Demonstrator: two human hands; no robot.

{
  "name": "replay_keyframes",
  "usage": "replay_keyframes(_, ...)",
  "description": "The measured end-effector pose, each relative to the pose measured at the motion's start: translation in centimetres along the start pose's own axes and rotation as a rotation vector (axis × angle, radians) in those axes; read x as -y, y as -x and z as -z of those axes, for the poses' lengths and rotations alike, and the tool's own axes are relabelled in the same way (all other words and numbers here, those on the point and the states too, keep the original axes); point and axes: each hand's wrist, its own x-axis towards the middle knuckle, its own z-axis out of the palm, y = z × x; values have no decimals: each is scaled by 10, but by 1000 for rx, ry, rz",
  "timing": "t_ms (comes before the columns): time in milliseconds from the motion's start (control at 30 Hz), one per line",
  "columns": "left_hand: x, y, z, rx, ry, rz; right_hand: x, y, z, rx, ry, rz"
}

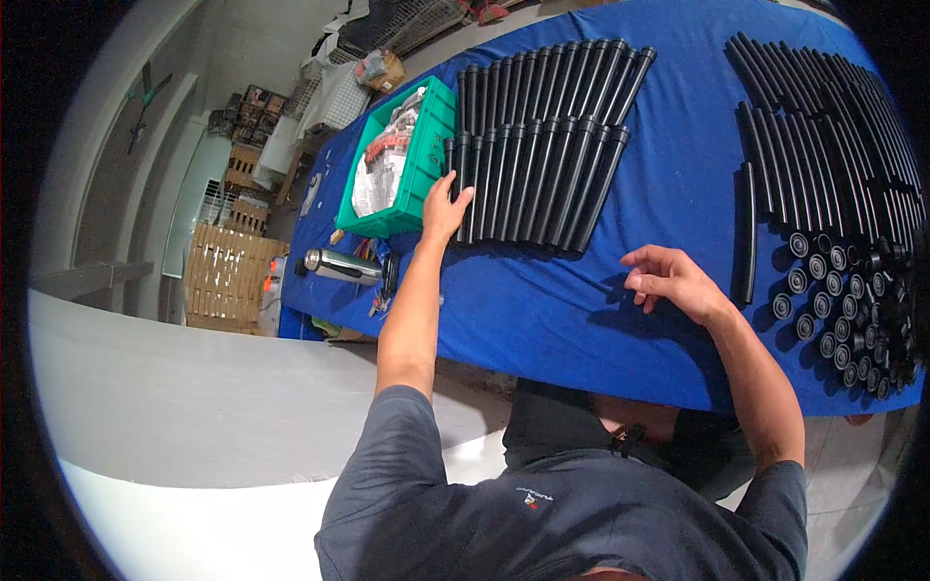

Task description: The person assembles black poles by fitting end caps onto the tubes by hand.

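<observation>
My left hand (444,208) reaches to the left end of the near row of black tubes (542,179), laid side by side on the blue cloth (542,300). Its thumb and fingers close around the leftmost black tube (451,155), right beside the green bin (424,169). My right hand (668,279) rests on the bare cloth with loosely curled fingers and holds nothing. A single black tube (749,237) lies just to its right.
A second batch of black tubes (823,126) covers the right of the table, with several short black caps (833,300) below them. The green bin holds plastic bags. A metal flask (339,264) and hand tools (386,281) lie at the table's left end.
</observation>
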Motion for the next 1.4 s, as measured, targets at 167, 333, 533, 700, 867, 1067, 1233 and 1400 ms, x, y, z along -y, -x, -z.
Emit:
replay_keyframes(167, -8, 3, -1, -8, -8, 17, 1, 0, 0, -6, -4, 10)
replay_keyframes(333, -16, 4, 5, 22, 9, 50, -2, -1, 0, 4, -14, 5)
replay_keyframes(533, 2, -4, -4, 28, 129, -9, -16, -6, 8, 58, -19, 48)
replay_keyframes(700, -45, 3, 11, -182, -95, -40, -10, 0, 8, 60, 1, 57)
replay_keyframes(867, -147, 11, 9, -150, 167, -243, -19, -4, 6, 73, -18, 79)
replay_keyframes(1067, -333, 56, -14, 243, 588, -508, -19, -4, 6, 67, -23, 103)
replay_keyframes(1233, -441, 85, -42, 671, 403, -1009, -20, 2, 11, 14, 61, 188)
replay_keyframes(1400, -492, 94, -79, 755, 186, -1205, -88, -55, 32, 253, -157, 765)
